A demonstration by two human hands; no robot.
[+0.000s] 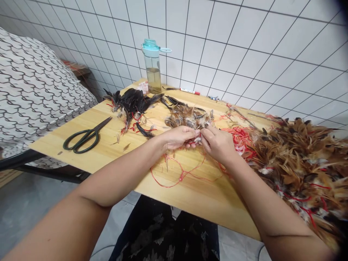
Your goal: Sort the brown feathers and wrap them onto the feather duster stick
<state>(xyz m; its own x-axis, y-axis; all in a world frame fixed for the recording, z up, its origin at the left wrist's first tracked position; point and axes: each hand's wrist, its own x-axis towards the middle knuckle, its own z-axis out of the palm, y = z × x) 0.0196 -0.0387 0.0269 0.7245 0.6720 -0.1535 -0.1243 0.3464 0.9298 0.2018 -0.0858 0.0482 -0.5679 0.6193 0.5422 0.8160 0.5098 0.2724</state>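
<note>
Near the middle of the wooden table, my left hand (pixel 181 137) and my right hand (pixel 219 143) meet fingertip to fingertip. My left thumb and fingers are closed on the pale, downy ends of a small bunch of feathers (pixel 198 140). The fingers of my right hand pinch at the same spot, where a bit of red string shows; its exact hold is partly hidden. Thin red string (pixel 181 177) trails in loops on the table below both hands. Just beyond my fingers lies a pile of brown feathers (pixel 187 115) with some dark ones.
Dark scissors (pixel 81 139) lie at the left, near black feathers (pixel 133 101) with red ties. A water bottle (pixel 153 70) and a marker (pixel 189 91) stand and lie by the tiled wall. Tangled red string (pixel 240 141) and a large brown feather heap (pixel 301 156) fill the right side.
</note>
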